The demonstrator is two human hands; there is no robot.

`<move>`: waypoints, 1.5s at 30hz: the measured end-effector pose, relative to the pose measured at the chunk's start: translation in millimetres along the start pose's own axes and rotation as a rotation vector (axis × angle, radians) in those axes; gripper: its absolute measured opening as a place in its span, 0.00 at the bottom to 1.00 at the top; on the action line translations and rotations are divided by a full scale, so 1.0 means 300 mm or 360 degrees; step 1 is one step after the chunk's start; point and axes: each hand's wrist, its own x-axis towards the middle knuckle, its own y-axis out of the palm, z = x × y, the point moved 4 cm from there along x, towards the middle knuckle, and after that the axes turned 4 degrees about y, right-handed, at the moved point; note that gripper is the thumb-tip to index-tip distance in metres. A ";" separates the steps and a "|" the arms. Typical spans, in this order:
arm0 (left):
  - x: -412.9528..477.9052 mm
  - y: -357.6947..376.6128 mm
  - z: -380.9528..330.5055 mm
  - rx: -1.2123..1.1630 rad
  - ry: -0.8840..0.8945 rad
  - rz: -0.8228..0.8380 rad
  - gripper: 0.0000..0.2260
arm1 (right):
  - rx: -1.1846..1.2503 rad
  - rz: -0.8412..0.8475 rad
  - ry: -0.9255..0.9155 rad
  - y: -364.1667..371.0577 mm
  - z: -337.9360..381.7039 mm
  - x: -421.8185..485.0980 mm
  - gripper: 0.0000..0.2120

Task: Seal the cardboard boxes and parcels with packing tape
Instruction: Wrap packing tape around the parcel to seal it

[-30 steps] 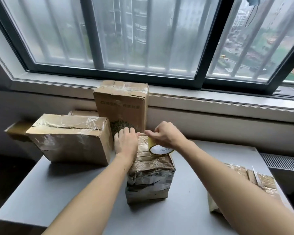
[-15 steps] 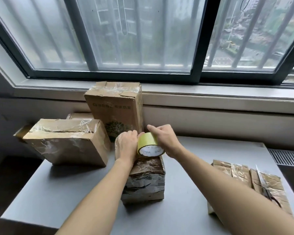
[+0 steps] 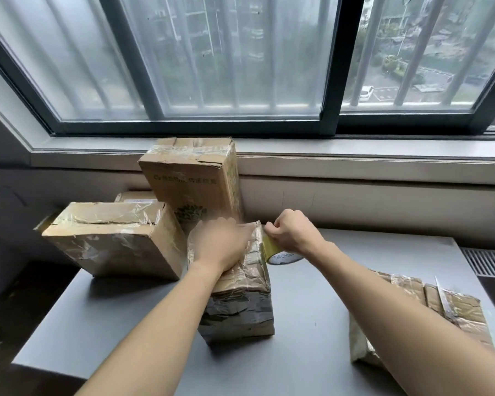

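A small tape-wrapped cardboard parcel (image 3: 240,307) stands on the grey table (image 3: 120,318) in the middle of the view. My left hand (image 3: 220,244), blurred by motion, lies flat on the parcel's top. Just right of the parcel's far right corner, my right hand (image 3: 293,232) grips a yellowish roll of packing tape (image 3: 279,252). The roll hangs beside the parcel's right edge, and its fingers cover the upper part of the roll.
A wide taped box (image 3: 115,238) lies at the left, a tall taped box (image 3: 192,178) stands behind against the wall under the window. A flat taped parcel (image 3: 452,307) with scissors (image 3: 443,301) on it lies at the right, partly behind my right forearm.
My right hand has carried the tape roll from the parcel's top over to its right side and lower. My left hand has slid across the top; the view has tilted down slightly.
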 end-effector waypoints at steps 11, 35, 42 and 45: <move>-0.001 0.028 -0.090 0.0033 0.0012 -0.0040 0.26 | 0.0147 -0.0008 0.0285 0.189 -0.130 -0.038 0.17; 0.073 -0.057 -0.391 0.0102 0.0409 0.0264 0.22 | 0.0669 -0.0175 0.0308 -0.040 -0.321 -0.169 0.12; -0.003 0.048 -0.783 -0.0349 0.0977 0.0483 0.10 | 0.0408 -0.0536 0.0754 -0.143 -0.597 -0.326 0.08; -0.058 0.109 -0.911 -0.0370 0.1097 0.0599 0.09 | 0.0365 -0.0590 0.0885 -0.150 -0.742 -0.407 0.06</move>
